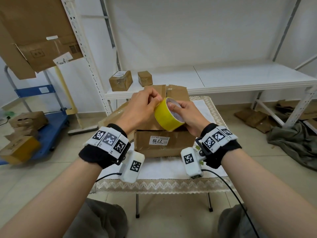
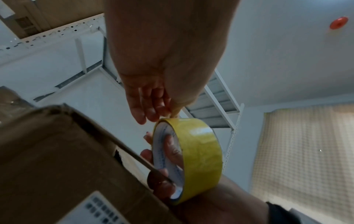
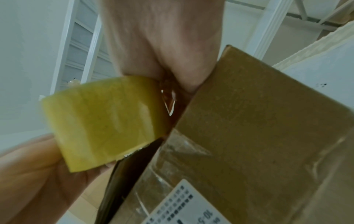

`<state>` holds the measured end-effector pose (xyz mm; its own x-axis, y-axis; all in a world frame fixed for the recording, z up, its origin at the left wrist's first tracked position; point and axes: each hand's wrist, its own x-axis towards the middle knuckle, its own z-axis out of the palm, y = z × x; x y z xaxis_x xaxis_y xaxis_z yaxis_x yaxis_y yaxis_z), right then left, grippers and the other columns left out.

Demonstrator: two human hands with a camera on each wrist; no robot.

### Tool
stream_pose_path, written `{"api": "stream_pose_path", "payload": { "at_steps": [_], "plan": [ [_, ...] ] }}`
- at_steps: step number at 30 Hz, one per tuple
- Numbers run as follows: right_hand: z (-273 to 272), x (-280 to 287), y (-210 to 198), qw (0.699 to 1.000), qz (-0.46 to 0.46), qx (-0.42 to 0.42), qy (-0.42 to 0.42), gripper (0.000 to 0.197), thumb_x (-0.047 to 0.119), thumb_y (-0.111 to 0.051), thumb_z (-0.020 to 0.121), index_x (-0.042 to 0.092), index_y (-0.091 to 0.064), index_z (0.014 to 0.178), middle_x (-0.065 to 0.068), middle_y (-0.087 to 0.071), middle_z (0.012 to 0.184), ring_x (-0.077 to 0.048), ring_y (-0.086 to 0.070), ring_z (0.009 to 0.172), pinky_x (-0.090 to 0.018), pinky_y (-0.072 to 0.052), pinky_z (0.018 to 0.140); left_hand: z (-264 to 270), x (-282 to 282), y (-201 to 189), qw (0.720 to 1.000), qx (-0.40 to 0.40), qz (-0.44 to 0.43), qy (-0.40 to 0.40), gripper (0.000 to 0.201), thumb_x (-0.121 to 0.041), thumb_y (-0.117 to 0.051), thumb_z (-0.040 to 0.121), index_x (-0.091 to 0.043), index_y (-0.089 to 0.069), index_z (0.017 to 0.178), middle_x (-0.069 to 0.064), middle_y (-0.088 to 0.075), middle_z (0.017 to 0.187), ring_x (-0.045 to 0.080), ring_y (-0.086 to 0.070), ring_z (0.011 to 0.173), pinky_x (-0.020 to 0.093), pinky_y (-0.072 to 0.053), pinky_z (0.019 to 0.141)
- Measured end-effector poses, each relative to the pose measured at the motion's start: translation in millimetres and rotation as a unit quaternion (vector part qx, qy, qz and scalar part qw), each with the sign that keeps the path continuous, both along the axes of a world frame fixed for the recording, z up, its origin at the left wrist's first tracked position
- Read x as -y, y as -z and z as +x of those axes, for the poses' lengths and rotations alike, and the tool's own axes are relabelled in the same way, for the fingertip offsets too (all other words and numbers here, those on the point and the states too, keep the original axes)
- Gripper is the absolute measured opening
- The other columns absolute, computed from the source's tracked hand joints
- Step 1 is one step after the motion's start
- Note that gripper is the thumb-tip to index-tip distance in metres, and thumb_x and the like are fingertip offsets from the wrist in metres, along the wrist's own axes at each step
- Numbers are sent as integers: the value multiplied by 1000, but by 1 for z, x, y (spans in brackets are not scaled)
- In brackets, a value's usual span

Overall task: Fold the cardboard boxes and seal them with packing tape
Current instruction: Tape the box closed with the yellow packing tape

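A yellow tape roll (image 1: 169, 115) (image 2: 201, 153) (image 3: 103, 122) is held upright above a brown cardboard box (image 1: 163, 143) (image 2: 57, 151) (image 3: 258, 121) bearing a white "7719" label. The box's top flaps stand open behind the roll. My right hand (image 1: 174, 107) (image 2: 170, 151) grips the roll with fingers through its white core. My left hand (image 1: 158, 100) (image 2: 168, 116) pinches the roll's top rim with thumb and fingertips. Whether a tape end has lifted cannot be seen. The box sits on a small table with a lace-edged white cloth (image 1: 163, 169).
Behind the table a white shelf (image 1: 240, 79) holds two small sealed boxes (image 1: 121, 80) (image 1: 145, 78). A blue cart (image 1: 51, 127) with several boxes stands at left. Flat cardboard (image 1: 34, 31) leans on the rack. A dark cloth (image 1: 291, 145) and cardboard scraps (image 1: 253, 117) lie at right.
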<state>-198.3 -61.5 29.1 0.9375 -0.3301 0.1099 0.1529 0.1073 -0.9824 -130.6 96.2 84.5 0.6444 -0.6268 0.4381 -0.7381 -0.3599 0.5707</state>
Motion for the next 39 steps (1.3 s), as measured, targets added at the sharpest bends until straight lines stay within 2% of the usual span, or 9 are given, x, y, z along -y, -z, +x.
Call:
{"api": "stream_pose_path", "payload": {
  "at_steps": [4, 9, 12, 17, 24, 28, 34, 36, 39],
  "plan": [
    [1, 1, 0, 1000, -7, -3, 2, 20, 20, -64, 96, 6, -72, 109, -10, -74, 97, -15, -71, 80, -22, -55, 65, 1, -4, -1, 998, -56, 8, 30, 14, -20, -50, 104, -21, -58, 92, 3, -64, 89, 20, -62, 81, 39, -55, 76],
    [0, 2, 1, 1000, -20, -1, -6, 25, 20, -64, 96, 2, -71, 112, -13, -73, 99, -16, -69, 79, -23, -56, 67, 7, -9, -12, 979, -175, 60, 85, 14, -16, -49, 105, -11, -61, 99, 1, -61, 86, 11, -58, 77, 27, -52, 75],
    [-1, 1, 1, 1000, -19, -1, -8, 22, 19, -63, 97, 4, -71, 110, -10, -74, 96, -12, -70, 75, -22, -56, 65, 6, -7, -18, 981, -150, 85, 85, 15, -14, -47, 105, -10, -60, 98, 1, -60, 84, 10, -58, 72, 16, -50, 64],
    [-2, 1, -2, 1000, -11, -7, -11, 20, 21, -61, 98, 7, -71, 108, -7, -75, 94, -12, -72, 76, -22, -55, 62, 6, -6, -11, 985, -137, 48, 89, 23, -16, -41, 107, -16, -55, 89, -3, -53, 78, 12, -53, 75, 32, -53, 76],
    [-3, 1, -5, 999, -3, -32, -11, 30, 26, -59, 100, 3, -68, 116, -8, -73, 93, -17, -70, 74, -27, -58, 56, 8, -17, -16, 980, -158, 23, 116, 26, -15, -38, 108, -16, -52, 86, -2, -56, 79, 8, -60, 74, 24, -54, 75],
    [-4, 0, -8, 998, 20, -56, -20, 18, 28, -55, 102, 15, -68, 104, -7, -71, 90, -21, -69, 75, -39, -60, 63, 10, -21, -23, 972, -194, -1, 130, 25, -16, -39, 108, -13, -52, 88, 1, -55, 79, 15, -59, 77, 27, -56, 78],
    [-2, 5, -11, 996, 6, -91, -23, 31, 22, -52, 105, 5, -60, 129, -14, -69, 106, -30, -67, 93, -46, -60, 78, 16, -18, -27, 970, -226, -3, 84, 23, -17, -41, 107, -14, -53, 88, 2, -55, 82, 17, -58, 81, 35, -56, 85],
    [-1, 6, -12, 995, 15, -100, -26, 34, 20, -52, 105, 3, -57, 133, -18, -66, 111, -31, -67, 91, -42, -63, 68, 17, -17, -30, 969, -234, -1, 84, 22, -28, -46, 106, -15, -54, 89, 3, -55, 84, 16, -60, 82, 35, -57, 87],
    [1, 7, -14, 993, 42, -111, -18, 39, 18, -53, 102, -1, -53, 136, -21, -62, 109, -27, -67, 77, -32, -57, 56, 19, -14, -32, 976, -196, 20, 87, 22, -36, -60, 98, -15, -56, 95, 3, -57, 89, 12, -61, 79, 26, -56, 82]
  ]
}}
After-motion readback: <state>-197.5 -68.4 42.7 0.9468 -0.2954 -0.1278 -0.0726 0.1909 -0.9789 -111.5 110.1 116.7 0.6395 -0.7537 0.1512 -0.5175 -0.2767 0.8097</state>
